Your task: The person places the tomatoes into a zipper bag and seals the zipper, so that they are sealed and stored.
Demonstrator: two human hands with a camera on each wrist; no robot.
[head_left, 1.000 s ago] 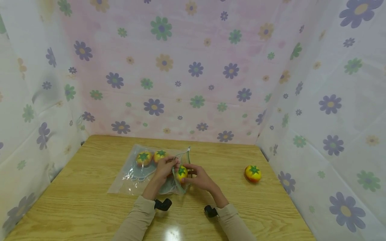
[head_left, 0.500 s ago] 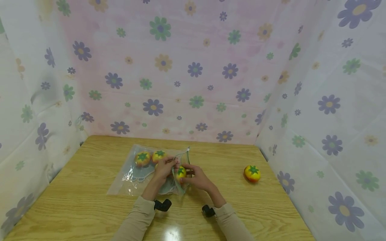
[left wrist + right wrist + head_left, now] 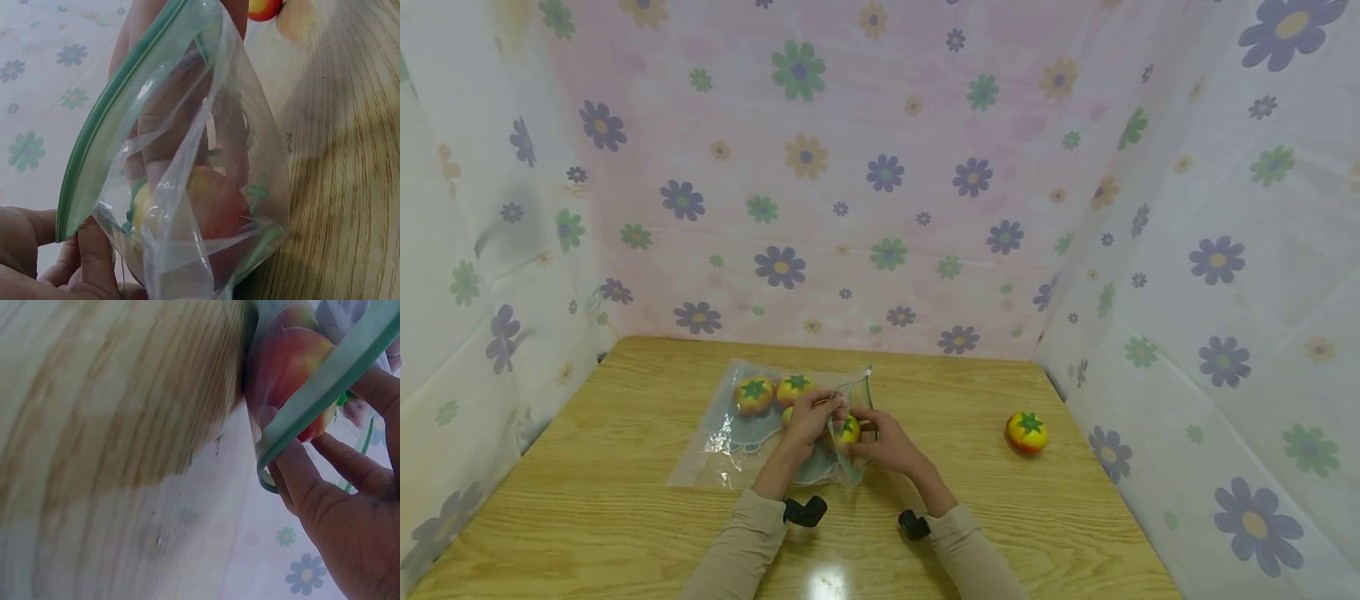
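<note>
A clear zip-lock bag [image 3: 700, 462] with a green seal lies on the table, its mouth toward the right. Inside are two yellow-red toy tomatoes with green star-shaped tops, a left one [image 3: 752, 397] and a right one [image 3: 794, 389]; another shows partly behind my left hand [image 3: 806, 423]. That hand pinches the bag's edge at the mouth. My right hand [image 3: 889, 447] reaches into the opening, fingers and thumb around a toy tomato [image 3: 848, 432]. Through the plastic, the left wrist view shows this tomato [image 3: 215, 200] within the bag, fingertips on it.
Another toy tomato [image 3: 1027, 432] sits alone at the right of the wooden table [image 3: 955, 392]. Flower-printed cloth [image 3: 850, 167] stands behind and at both sides. Black wrist-worn pieces, one on the left [image 3: 805, 511] and one on the right [image 3: 913, 525], jut inward from the sleeves.
My right hand has shifted slightly left, taking its tomato a bit deeper into the bag's mouth. The left hand keeps its pinch and place.
</note>
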